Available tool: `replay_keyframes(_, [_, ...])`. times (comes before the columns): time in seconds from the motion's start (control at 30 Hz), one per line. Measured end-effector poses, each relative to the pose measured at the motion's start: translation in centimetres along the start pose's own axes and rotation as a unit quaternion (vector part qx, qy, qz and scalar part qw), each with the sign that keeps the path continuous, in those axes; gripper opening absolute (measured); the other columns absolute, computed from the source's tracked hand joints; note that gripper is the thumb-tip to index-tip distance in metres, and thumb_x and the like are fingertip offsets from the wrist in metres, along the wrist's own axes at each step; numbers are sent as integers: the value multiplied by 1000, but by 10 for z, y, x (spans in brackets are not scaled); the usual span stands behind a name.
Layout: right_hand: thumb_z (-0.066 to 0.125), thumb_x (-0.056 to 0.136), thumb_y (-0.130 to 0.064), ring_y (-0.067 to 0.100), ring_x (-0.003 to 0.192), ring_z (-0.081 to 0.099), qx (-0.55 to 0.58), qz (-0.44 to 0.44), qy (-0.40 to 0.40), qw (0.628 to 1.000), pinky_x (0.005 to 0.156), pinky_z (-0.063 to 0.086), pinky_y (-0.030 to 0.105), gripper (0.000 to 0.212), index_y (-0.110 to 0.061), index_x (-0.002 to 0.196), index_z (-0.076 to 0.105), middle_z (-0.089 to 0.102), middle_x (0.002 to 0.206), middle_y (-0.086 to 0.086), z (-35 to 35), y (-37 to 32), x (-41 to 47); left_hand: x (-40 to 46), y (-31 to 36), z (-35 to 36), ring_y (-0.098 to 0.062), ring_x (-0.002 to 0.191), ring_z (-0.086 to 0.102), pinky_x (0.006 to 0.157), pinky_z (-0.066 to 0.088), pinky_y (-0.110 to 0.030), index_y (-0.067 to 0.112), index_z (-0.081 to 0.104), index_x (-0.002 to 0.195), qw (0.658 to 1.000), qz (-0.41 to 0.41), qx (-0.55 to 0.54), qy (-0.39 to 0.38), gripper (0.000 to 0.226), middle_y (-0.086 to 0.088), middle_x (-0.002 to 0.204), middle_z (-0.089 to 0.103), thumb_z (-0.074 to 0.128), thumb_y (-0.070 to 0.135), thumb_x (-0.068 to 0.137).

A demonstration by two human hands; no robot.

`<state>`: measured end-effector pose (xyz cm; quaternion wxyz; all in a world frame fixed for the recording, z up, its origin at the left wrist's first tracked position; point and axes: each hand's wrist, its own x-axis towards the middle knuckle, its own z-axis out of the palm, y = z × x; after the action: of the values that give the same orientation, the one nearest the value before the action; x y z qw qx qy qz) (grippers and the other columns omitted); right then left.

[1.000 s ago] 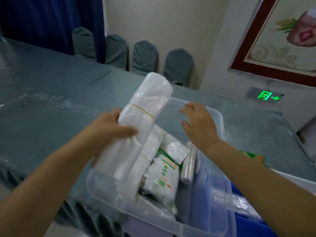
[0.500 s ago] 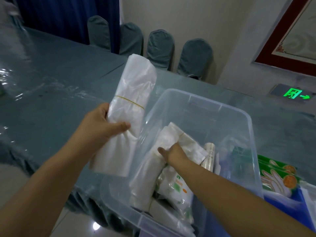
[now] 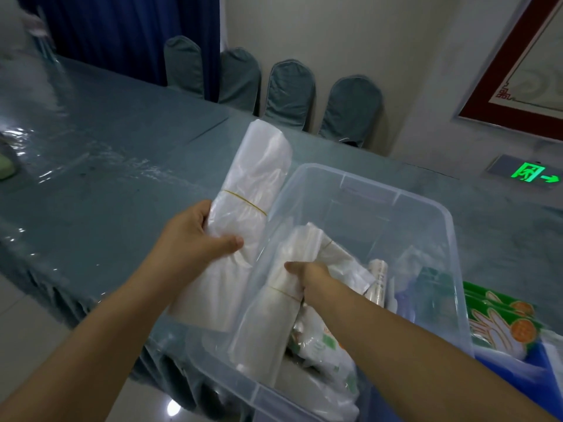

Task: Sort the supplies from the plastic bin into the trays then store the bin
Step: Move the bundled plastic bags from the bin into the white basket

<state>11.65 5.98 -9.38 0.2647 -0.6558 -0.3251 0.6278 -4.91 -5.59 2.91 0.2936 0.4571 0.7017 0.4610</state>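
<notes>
Over the near left corner of the clear plastic bin, the left hand is closed around a roll of white plastic bags, thumb across the front and fingers behind, just below the yellow rubber band that cinches it. The roll is held upright and outside the bin's left wall, apparently to keep it clear while the other hand works. The right hand reaches down inside the bin and has its fingers wrapped around a second banded roll that leans against the bin's left wall, thumb on the near side; the grip looks firm, though the fingertips are hidden behind the plastic. That roll is still resting among the other supplies, so the lift looks not yet made. Beside it lie white packets with green print toward the bin's near edge, and a narrow printed roll stands toward the middle; the far half of the bin is bare. The bin sits at the near edge of the tabletop, which wears a blue-grey cloth under a glossy clear cover, and its near corner hangs past that edge. To the bin's right, touching or just beside it, a blue tray already holds green glove packets, so sorting seems partly underway. Cloth-covered chairs line the far edge of the table.
</notes>
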Motion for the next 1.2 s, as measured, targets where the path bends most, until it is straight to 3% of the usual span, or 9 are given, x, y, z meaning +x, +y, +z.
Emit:
replay_keyframes(0.1, [75,73,-15,34,94,60,-58,-82,13,995,87,52,46,49,-6,115,52,62,111,15,-3,-8,-18,-4,4,2,-15,66,61,58,46,-27,19,62,84,1000,11,13,5,28,-1,77,67,82,13,65])
replay_keyframes(0.27, [75,71,-11,23,78,60,-58,-263,40,962,75,53,35,36,-14,97,51,60,89,4,-30,-54,-75,-10,25,12,-14,60,55,54,44,-28,20,57,77,997,47,62,28,24,2,70,62,77,8,70])
replay_keyframes(0.4, [75,69,-9,27,85,64,16,-333,55,941,81,55,44,33,-17,92,53,63,91,6,-51,-85,-118,-21,44,26,-30,66,59,64,52,-45,18,54,77,988,84,119,53,31,-3,69,61,72,36,61])
replay_keyframes(0.5, [75,69,-11,29,87,65,68,-344,69,934,81,55,46,30,-24,81,51,64,93,6,-63,-96,-138,-36,63,41,-30,67,59,63,51,-44,21,50,79,978,124,155,60,28,0,69,59,68,37,66])
replay_keyframes(0.57, [76,68,-14,32,89,65,89,-336,74,935,82,55,49,30,-20,89,55,66,102,12,-72,-98,-147,-47,76,51,-26,66,57,60,49,-37,23,49,83,969,148,185,68,23,2,71,58,67,33,74])
replay_keyframes(0.67, [76,63,-20,33,89,66,99,-326,86,936,82,55,51,49,-10,107,58,67,103,13,-93,-96,-161,-56,89,62,-16,60,51,49,34,-28,22,46,83,969,170,168,56,22,7,67,52,66,30,77])
replay_keyframes(0.8, [75,67,-11,33,90,66,142,-328,136,924,81,55,52,42,-12,104,57,67,102,12,-142,-92,-174,-63,96,82,-21,71,57,58,38,-30,22,51,89,977,183,113,2,25,7,75,57,70,29,75])
replay_keyframes(1.0, [71,72,1,33,89,65,251,-323,221,885,83,55,50,40,-2,109,58,66,101,15,-246,-83,-190,-90,121,131,-6,74,58,60,46,-25,23,57,94,977,187,8,-103,29,13,82,61,76,21,73])
replay_keyframes(1.2, [66,76,4,21,64,59,309,-303,309,847,72,51,39,25,-6,97,55,65,91,13,-366,-52,-215,-134,156,214,-5,75,56,62,44,-26,28,53,101,960,207,-15,-188,35,16,83,57,75,24,74])
